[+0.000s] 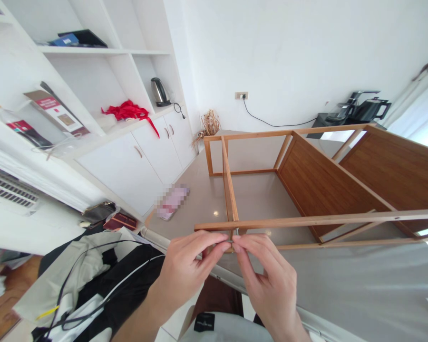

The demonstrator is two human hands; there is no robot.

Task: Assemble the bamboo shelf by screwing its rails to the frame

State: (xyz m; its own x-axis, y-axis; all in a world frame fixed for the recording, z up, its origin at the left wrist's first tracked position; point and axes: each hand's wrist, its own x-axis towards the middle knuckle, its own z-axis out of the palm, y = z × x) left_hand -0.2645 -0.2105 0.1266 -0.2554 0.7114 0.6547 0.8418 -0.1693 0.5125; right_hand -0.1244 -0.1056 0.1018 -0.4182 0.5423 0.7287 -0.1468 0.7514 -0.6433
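Observation:
A brown wooden shelf frame [257, 222] with panels [317, 178] lies on its side on a grey table [342, 275]. At its near left corner, my left hand [189, 259] has thumb and index finger pinched on a small metal piece [230, 241]. My right hand [267, 268] pinches the same spot from the other side, its fingertips almost meeting the left ones. A short metal rod [237, 232] shows at the rail just above the fingertips. The fingers hide most of these metal parts, and their exact kind cannot be made out.
A phone [173, 202], blurred out, lies on the table left of the frame. Clothes and cables [92, 280] are heaped at lower left. White cabinets [128, 161] with a kettle [159, 91] and red cloth [128, 111] stand behind. A black kettle set [367, 111] sits at far right.

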